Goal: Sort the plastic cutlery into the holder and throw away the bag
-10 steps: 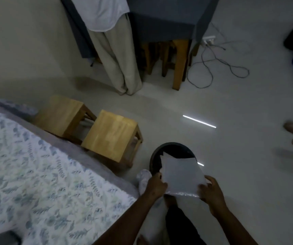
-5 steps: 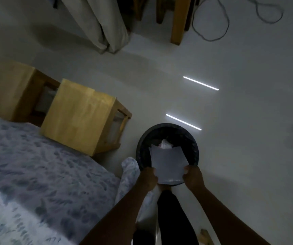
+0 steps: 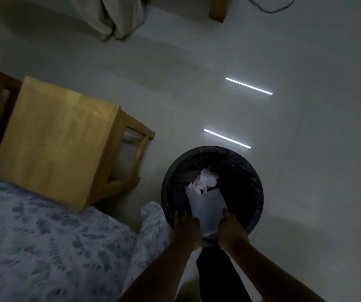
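A pale, smooth floor (image 3: pixel 306 192) fills the dimly lit view, and two bright strip reflections (image 3: pixel 227 138) are seen on it beyond the bin. A translucent plastic bag (image 3: pixel 208 205) is gripped at its near end. Its left edge is pinched by the curled fingers (image 3: pixel 177 215) of the left hand (image 3: pixel 186 231). Its right edge is pinched under the thumb of the right hand (image 3: pixel 229 233). The right fingertips are hidden beneath the bag, so their spread cannot be told.

The bag is held flat and tilted downward. Its far end lies inside the mouth of a round black bin (image 3: pixel 256 182) and its near end lies over the near rim. The bin is fitted with a dark liner. Crumpled white waste (image 3: pixel 206 179) lies inside at the bag's far end. The rest of the interior is too dark to read.

The bin stands on the floor. The draped corner of a bed (image 3: pixel 33 236) with a patterned cover lies just beside its left rim. A wooden stool (image 3: pixel 55 138) stands near, apart from the bin. Open floor lies to the right of the bin and beyond it. Hanging cloth (image 3: pixel 114 16), a wooden leg (image 3: pixel 217 9) and a cable (image 3: pixel 271 9) are seen well apart at the top edge.

Both forearms are extended forward and down from the bottom edge and converge on the bag, with the backs of the hands turned upward. A dark trouser leg (image 3: pixel 216 273) is seen between them.
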Available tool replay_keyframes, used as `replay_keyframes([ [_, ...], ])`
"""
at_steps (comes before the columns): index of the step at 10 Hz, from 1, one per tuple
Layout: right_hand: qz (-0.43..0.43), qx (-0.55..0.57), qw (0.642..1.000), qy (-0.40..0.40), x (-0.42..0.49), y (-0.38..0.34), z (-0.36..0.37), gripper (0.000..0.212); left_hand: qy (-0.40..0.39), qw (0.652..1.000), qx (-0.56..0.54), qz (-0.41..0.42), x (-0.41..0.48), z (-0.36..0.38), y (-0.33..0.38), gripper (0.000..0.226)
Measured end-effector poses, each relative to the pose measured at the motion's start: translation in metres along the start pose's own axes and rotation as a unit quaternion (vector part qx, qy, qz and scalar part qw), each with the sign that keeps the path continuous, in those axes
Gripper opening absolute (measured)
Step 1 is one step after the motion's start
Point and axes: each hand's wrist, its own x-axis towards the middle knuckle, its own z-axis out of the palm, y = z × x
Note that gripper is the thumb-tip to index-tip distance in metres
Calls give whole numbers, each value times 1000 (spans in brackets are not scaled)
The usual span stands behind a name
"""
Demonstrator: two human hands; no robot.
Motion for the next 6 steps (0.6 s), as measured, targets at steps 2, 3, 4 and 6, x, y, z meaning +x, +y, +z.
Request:
replay_keyframes([
  [2, -53, -150, 987, 23, 11, 4, 10, 54, 18, 998, 53, 7, 15, 9, 0, 59],
  [3, -67, -210, 975, 20, 17, 8, 13, 52, 27, 999, 42, 14, 11, 3, -2, 56],
  [4, -68, -210, 975, 0, 12, 8, 8, 51, 27, 999, 35, 15, 2, -5, -4, 51],
  [6, -143, -133, 979, 57, -18, -3, -11, 31, 88, 994, -68, 21, -34, -27, -13, 41],
])
